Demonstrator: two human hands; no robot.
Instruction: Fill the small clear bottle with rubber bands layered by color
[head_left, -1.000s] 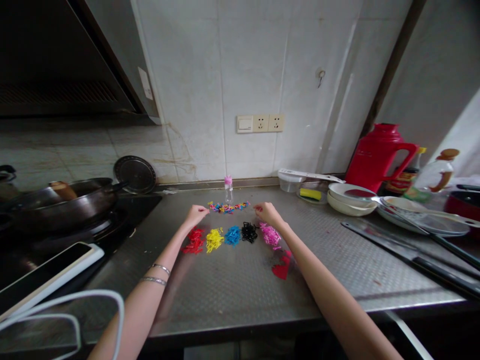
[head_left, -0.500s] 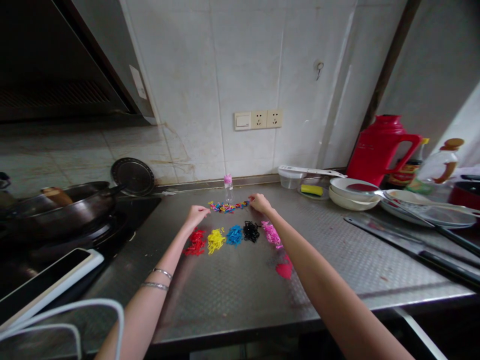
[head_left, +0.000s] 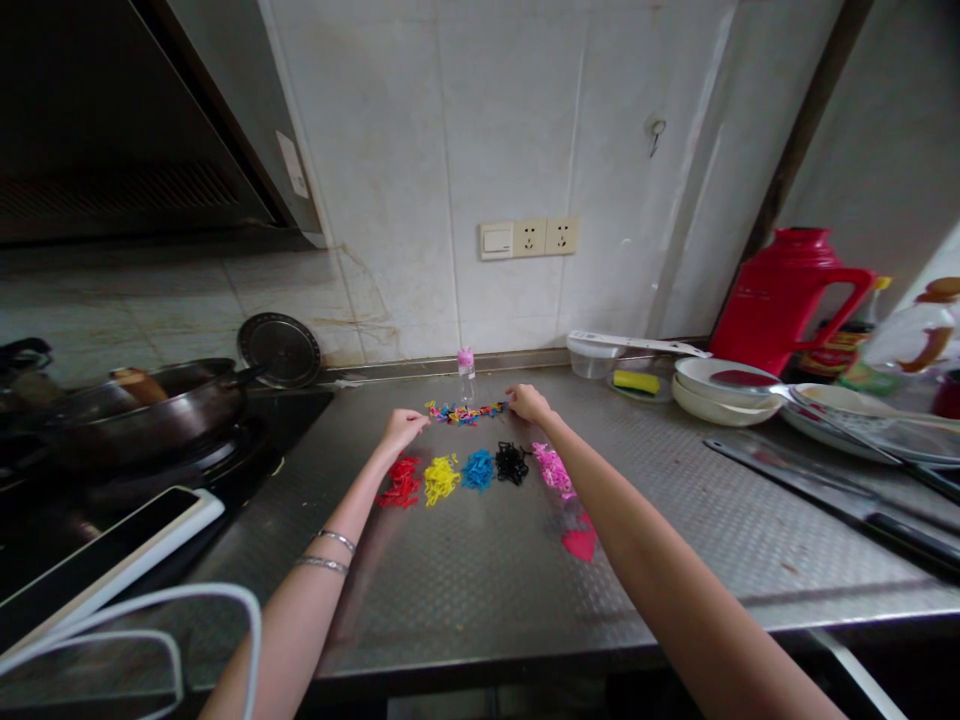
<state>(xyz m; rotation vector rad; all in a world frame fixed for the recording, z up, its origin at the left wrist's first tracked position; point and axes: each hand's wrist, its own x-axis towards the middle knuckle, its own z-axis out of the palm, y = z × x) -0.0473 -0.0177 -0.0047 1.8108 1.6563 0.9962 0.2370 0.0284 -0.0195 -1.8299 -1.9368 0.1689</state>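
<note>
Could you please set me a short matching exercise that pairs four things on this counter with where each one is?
Things:
1. left hand
2. right hand
3. pink-capped bottle
4. yellow sponge

Places:
A. on a small dish
B. upright behind the mixed bands
C. at the right end of the mixed bands
D. just left of the mixed bands

Pairs: 1-D, 2-C, 3-B, 4-A

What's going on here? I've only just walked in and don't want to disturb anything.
A person is working with both bare hands at a steel kitchen counter. The left hand is at the left end of a mixed pile of small coloured bands, and the right hand is at its right end. Nearer the person lie separate red, yellow, blue, black and pink piles.
</note>
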